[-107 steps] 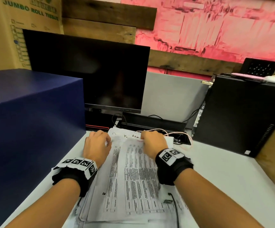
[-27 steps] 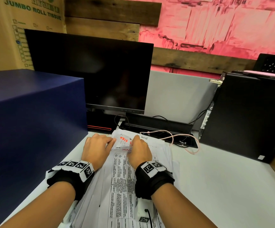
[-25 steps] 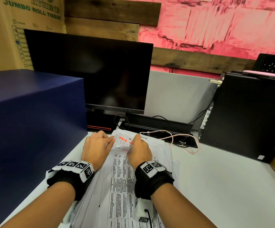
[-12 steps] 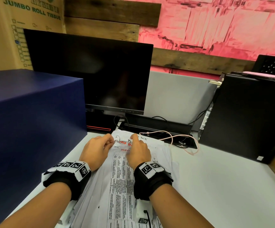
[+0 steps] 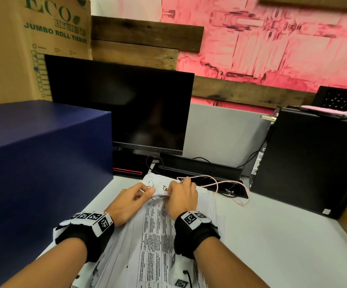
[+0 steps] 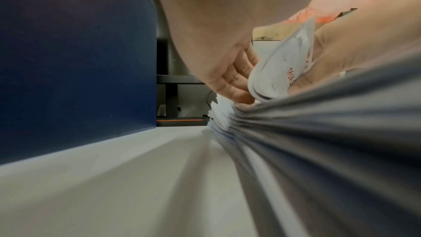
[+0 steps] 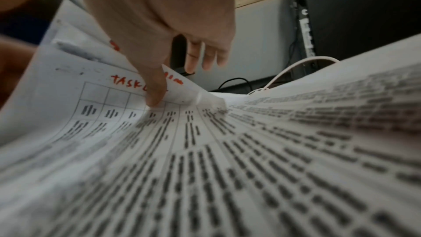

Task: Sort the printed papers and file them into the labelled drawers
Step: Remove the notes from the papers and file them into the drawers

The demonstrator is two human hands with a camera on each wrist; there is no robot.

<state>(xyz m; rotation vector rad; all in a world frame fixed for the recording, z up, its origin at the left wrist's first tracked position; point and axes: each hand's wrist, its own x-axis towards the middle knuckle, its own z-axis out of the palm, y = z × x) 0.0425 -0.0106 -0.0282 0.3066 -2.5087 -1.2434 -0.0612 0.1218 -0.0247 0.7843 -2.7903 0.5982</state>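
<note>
We work at a pale grey table (image 5: pixel 272 235) set against a pink painted wall. A dark blue box (image 5: pixel 43 163) stands close on our left, a black monitor (image 5: pixel 122 104) straight ahead, a black computer tower (image 5: pixel 313 163) to our right, with a pink cable (image 5: pixel 226 185) looped before it. The stack of printed papers (image 5: pixel 156 235) lies in front of us, between the box and bare tabletop on the right. Our left hand (image 5: pixel 131 201) pinches the curled far edge of the top sheets; our right hand (image 5: pixel 182 194) presses them with a fingertip (image 7: pixel 156 96), its grip loose, the other fingers raised.
</note>
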